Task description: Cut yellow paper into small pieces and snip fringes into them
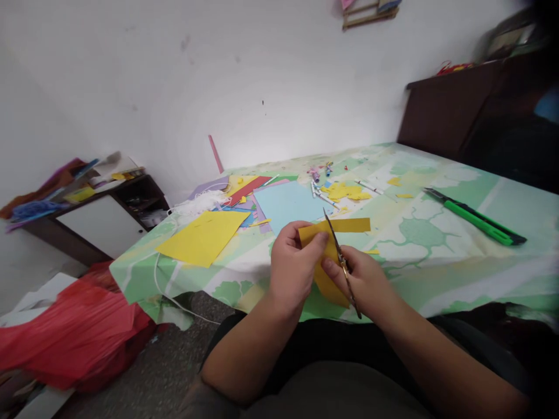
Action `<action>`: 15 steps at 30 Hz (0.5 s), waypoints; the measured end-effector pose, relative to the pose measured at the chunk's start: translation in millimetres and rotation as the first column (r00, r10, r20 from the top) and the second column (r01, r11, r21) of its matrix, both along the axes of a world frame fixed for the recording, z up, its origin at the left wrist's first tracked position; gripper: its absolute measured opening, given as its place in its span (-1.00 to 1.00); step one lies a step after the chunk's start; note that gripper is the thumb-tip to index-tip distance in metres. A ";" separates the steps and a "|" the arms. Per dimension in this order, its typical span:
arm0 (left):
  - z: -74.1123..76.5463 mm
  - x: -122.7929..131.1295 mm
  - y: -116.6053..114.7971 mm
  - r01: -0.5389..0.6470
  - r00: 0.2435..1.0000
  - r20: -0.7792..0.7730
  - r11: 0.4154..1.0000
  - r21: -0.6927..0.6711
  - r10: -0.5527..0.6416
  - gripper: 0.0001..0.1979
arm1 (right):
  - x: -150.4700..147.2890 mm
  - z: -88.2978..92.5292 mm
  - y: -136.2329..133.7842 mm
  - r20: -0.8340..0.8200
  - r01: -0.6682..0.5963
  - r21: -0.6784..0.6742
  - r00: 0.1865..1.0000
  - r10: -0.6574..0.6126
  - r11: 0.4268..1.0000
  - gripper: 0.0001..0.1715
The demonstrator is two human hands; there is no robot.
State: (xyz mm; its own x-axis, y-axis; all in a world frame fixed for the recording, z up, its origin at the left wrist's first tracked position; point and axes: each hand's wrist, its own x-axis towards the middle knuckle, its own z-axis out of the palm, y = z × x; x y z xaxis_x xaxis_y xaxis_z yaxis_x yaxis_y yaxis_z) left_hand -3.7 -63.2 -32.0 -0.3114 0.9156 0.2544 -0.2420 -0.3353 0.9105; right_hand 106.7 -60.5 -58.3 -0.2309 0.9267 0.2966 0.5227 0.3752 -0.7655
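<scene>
Above the front edge of the table, my left hand (294, 265) is closed on a piece of yellow paper (329, 283), thumb on top. A narrow strip of the same colour (353, 225) sticks out to the right behind the blades. My right hand (364, 282) is closed round a pair of scissors (342, 261), their tips pointing up and away across the paper. Part of the paper lies behind the scissors and my fingers. Whether the strip is still joined to the piece is hidden.
A patterned cloth covers the table (437, 273). On it lie a green utility knife (478, 222), a yellow sheet (205, 235), a light blue sheet (288, 202), white markers (325, 198), yellow scraps (347, 191) and white string (198, 199). A red bag (87, 326) stands at left.
</scene>
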 end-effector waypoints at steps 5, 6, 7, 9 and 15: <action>3.1 -5.3 -1.3 -0.028 0.997 -0.070 0.999 0.018 0.029 -0.84 | -2.8 -0.2 1.2 0.001 0.021 -0.009 1.000 -0.021 1.000 -0.53; 4.1 -5.8 -1.6 -0.031 0.995 -0.090 0.999 0.019 0.033 -0.84 | -3.0 -0.6 1.6 -0.008 0.021 -0.025 1.000 -0.022 0.999 -0.53; 5.0 -5.9 -1.7 -0.034 0.994 -0.107 0.999 0.018 0.036 -0.85 | -3.4 -1.2 2.2 -0.019 0.021 -0.042 1.000 -0.022 0.999 -0.53; 6.4 -5.1 -0.6 -0.037 0.991 -0.125 0.999 0.015 0.039 -0.86 | -4.2 -2.6 4.1 -0.046 0.018 -0.076 0.999 -0.022 0.997 -0.53; 7.8 2.7 15.3 0.043 0.994 -0.101 0.999 -0.018 -0.045 -0.82 | -2.3 -7.1 13.4 -0.206 0.036 -0.155 0.976 -0.068 0.987 -0.53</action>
State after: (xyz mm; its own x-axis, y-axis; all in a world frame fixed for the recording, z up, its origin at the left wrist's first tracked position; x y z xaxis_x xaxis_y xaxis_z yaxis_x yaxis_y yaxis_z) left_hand -1.0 -47.9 -24.1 -0.2438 0.9321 0.2680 -0.1624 -0.3116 0.9362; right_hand 104.4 -47.1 -65.4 -0.1285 0.9732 0.1906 0.3600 0.2248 -0.9055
